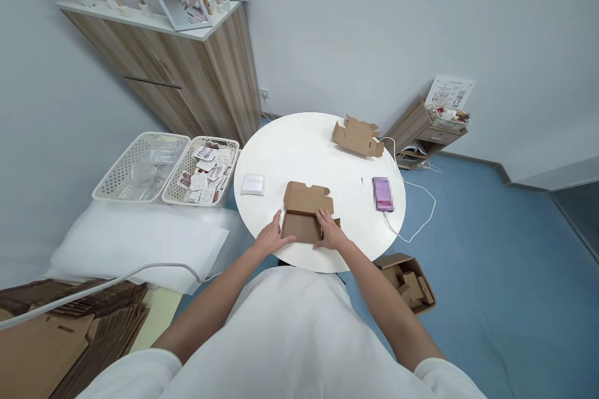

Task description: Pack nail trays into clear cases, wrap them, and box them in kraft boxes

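Observation:
A small brown cardboard box lies open on the near part of the round white table, its lid flap standing back. My left hand rests against the box's left side with the fingers laid along the wall. My right hand presses on the box's right side, fingers bent over the edge. Both hands hold the box between them.
A clear plastic packet lies left of the box, a phone on a white cable to the right, a second folded carton at the far edge. Two white baskets stand left. A floor box holds cartons. Flat cardboard is stacked at bottom left.

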